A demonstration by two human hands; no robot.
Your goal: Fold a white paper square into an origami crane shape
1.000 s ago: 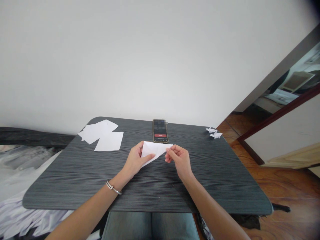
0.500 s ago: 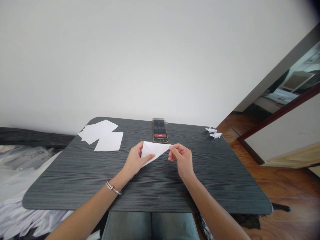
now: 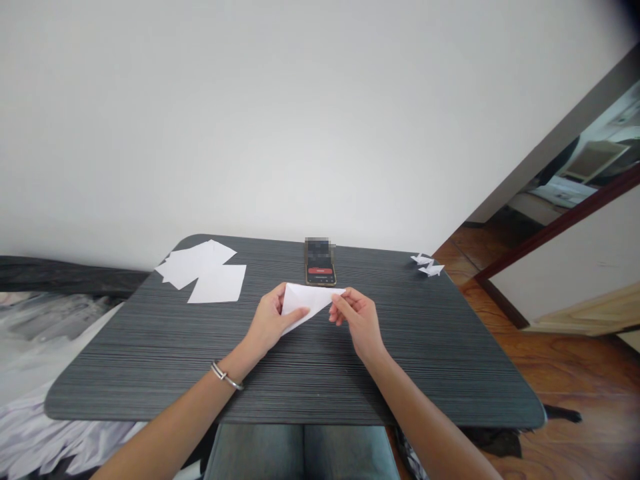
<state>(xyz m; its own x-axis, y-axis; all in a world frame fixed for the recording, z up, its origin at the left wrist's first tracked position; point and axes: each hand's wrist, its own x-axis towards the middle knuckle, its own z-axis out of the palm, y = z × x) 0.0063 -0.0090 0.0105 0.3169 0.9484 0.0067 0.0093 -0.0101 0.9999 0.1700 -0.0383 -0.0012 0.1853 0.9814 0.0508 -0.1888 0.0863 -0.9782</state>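
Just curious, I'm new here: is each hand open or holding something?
Left hand: closed, holding the folded white paper.
Right hand: closed, pinching the paper's pointed end.

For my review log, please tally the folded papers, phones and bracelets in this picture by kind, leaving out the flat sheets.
Held folded paper: 1
Small folded paper shapes: 2
Phone: 1
Bracelet: 1
Total: 5

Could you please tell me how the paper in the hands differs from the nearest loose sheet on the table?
The held paper looks triangular, while the loose sheet is four-sided. The held paper is pinched between the left hand and right hand; the loose sheet lies on the table. Both are white.
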